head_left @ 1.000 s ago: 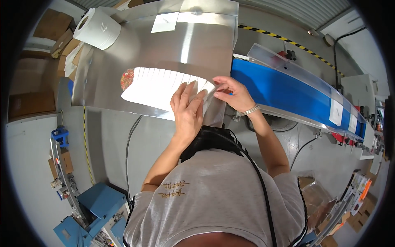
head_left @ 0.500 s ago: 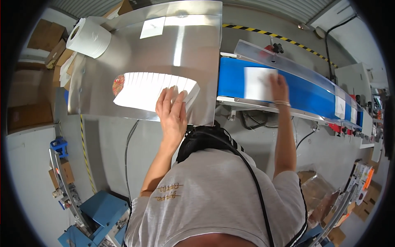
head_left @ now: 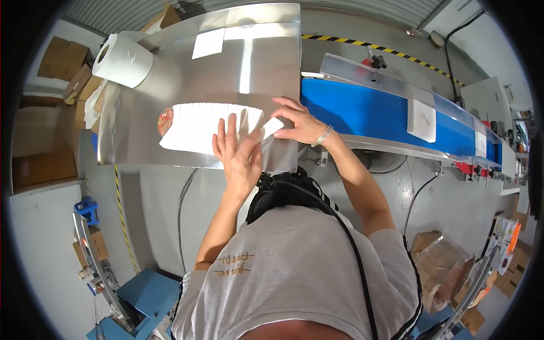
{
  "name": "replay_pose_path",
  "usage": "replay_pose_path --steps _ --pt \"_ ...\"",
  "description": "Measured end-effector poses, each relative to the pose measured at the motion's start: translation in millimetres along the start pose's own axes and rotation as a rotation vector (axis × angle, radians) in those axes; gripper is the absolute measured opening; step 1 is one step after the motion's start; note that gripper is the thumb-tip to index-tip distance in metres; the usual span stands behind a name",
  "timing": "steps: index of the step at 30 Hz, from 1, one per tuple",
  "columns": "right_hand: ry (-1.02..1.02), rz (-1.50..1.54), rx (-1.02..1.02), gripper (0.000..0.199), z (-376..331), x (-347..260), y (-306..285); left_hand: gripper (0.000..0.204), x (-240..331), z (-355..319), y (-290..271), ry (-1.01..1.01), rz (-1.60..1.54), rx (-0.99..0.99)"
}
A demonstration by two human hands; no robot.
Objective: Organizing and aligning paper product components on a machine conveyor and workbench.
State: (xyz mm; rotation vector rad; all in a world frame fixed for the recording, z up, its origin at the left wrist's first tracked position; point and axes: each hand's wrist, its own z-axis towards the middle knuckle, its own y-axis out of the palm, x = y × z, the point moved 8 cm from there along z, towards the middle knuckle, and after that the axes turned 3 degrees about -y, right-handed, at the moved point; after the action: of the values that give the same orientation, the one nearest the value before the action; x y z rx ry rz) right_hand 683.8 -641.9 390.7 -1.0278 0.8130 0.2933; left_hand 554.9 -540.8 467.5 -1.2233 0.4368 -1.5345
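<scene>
A leaning row of thin white square packets (head_left: pixel 195 129) lies on the steel table (head_left: pixel 181 73). A red patterned end (head_left: pixel 165 122) shows at its left. My left hand (head_left: pixel 241 158) rests on the right part of the row, fingers stretched out and apart. At the row's right end, my right hand (head_left: pixel 301 126) pinches a white packet (head_left: pixel 272 127) between thumb and fingers, tilted away from the others. On the blue conveyor belt (head_left: pixel 357 107) to the right lies one white packet (head_left: pixel 422 120), with another white packet (head_left: pixel 480 145) farther along.
A white roll (head_left: pixel 123 60) stands at the table's back left corner, and a white sheet (head_left: pixel 208 43) lies near the back edge. A clear guard rail (head_left: pixel 396 85) runs along the belt's far side. Cardboard boxes (head_left: pixel 45 164) sit at far left.
My right hand has left a packet on the belt and come back left to the row's end, where it grips another. The belt packet has travelled right. My left hand stays on the row.
</scene>
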Motion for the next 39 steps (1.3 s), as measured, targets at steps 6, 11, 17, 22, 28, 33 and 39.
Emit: replay_pose_path --steps 6,11,17,22,28,33,39 --pt "0.594 0.268 0.415 0.021 -74 85 -60 0.041 -25 -6 -4 -0.022 0.066 0.042" --pt "0.831 -0.772 0.679 0.041 -156 130 -151 0.038 -25 -6 -2 -0.015 -0.015 0.057" --pt "0.333 0.135 0.202 0.053 -41 30 -58 0.035 -26 -9 -2 0.034 0.001 0.07" --pt "0.037 0.146 -0.036 0.054 12 -9 16 0.03 -18 -3 -3 0.033 0.032 -0.013" --pt "0.582 0.63 0.403 0.033 -57 72 -25 0.035 -47 -7 -10 -0.075 0.033 0.059" --pt "0.864 -0.334 0.768 0.041 -146 133 -122 0.037 -41 -6 -12 -0.02 0.022 0.113" --pt "0.323 -0.07 0.384 0.045 -48 26 -68 0.027 -40 -9 -11 0.021 0.067 0.092"
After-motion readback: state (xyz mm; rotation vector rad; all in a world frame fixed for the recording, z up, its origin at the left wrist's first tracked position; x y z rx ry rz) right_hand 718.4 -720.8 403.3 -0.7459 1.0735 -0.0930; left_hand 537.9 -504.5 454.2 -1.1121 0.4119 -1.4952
